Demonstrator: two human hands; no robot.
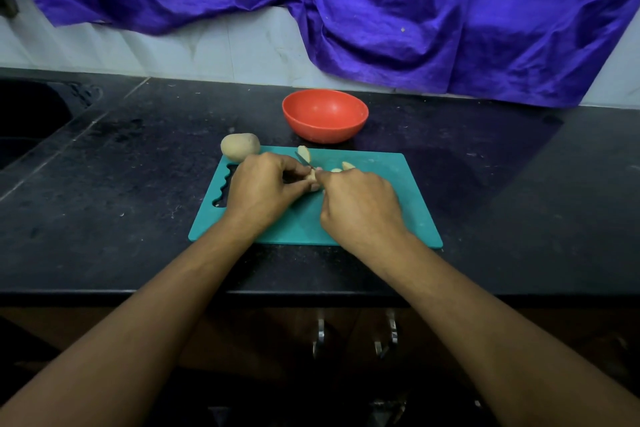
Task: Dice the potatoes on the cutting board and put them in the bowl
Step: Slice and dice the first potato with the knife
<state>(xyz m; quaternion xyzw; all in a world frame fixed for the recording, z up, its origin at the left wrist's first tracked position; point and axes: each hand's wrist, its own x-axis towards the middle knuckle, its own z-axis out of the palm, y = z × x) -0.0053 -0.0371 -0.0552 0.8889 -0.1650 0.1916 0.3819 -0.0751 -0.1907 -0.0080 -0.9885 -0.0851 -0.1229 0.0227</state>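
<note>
A teal cutting board [381,204] lies on the black counter. My left hand [259,189] pinches a potato piece [311,178] at the board's middle. My right hand [360,206] is closed around a knife whose handle is hidden; the thin blade [303,160] points up and to the left over the piece. Cut potato pieces [347,165] and another slice [304,152] lie at the board's far side. A whole potato [240,146] rests at the board's far left corner. The red bowl [325,114] stands behind the board; I see nothing inside it.
A dark sink [31,118] is sunk into the counter at the far left. A blue cloth [415,10] hangs over the tiled wall behind. Cabinet handles [388,333] show below the counter's front edge.
</note>
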